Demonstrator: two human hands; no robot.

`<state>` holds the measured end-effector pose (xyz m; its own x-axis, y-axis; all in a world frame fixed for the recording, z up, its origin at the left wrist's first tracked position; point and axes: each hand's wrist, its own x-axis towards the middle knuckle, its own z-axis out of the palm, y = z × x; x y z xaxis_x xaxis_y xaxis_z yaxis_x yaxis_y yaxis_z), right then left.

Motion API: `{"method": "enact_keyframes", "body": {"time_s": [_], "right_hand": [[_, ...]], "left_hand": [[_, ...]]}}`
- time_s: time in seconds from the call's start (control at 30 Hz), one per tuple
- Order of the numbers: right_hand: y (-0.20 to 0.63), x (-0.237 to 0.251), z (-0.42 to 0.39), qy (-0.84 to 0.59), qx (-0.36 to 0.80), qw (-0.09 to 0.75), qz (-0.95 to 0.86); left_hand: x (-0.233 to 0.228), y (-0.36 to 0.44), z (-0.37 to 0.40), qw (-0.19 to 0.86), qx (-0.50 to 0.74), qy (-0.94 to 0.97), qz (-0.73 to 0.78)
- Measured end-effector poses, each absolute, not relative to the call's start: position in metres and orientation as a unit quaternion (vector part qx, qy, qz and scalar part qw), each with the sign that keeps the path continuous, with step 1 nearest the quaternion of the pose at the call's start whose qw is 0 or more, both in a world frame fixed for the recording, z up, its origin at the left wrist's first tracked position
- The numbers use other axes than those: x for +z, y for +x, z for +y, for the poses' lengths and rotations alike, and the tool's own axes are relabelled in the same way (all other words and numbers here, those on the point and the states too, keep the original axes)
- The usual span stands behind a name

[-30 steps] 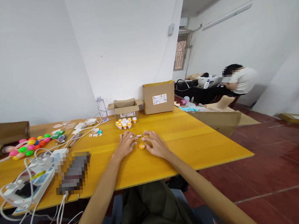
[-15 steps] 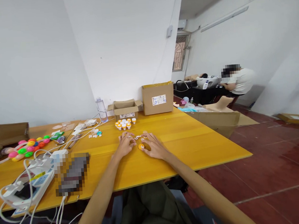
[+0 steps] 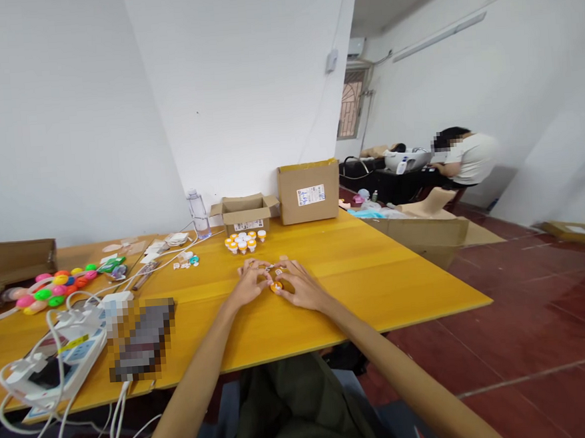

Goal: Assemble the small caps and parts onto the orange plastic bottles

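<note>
My left hand (image 3: 250, 285) and my right hand (image 3: 303, 287) lie close together on the yellow table (image 3: 377, 280), fingertips nearly meeting. A small orange cap (image 3: 276, 287) sits on the table between the two thumbs, which touch it. Tiny white pieces (image 3: 272, 268) lie under the curled fingertips. Whether either hand grips anything is too small to tell. Behind the hands stands a cluster of small white bottles with orange caps (image 3: 244, 241).
An open small carton (image 3: 244, 212), a bigger carton (image 3: 309, 191) and a clear bottle (image 3: 198, 213) stand at the table's back. Coloured balls (image 3: 57, 285), white cables and a power strip (image 3: 57, 362) fill the left. Another person (image 3: 466, 157) sits far right.
Both hands have drawn inward, so the gap between them has closed around the orange cap. The cap has stayed in place.
</note>
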<state>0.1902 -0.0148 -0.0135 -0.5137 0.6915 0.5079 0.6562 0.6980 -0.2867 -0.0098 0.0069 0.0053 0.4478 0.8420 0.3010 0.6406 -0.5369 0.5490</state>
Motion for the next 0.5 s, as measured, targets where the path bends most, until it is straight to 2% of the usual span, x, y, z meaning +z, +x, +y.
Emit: {"method": "enact_keyframes", "body": {"time_s": [0.5], "right_hand": [[0.1883,-0.0126,-0.0162,-0.403,0.025,0.296,-0.866]], "left_hand": [[0.0043,-0.0095,0.0057,0.175,0.270,0.843,0.431]]}}
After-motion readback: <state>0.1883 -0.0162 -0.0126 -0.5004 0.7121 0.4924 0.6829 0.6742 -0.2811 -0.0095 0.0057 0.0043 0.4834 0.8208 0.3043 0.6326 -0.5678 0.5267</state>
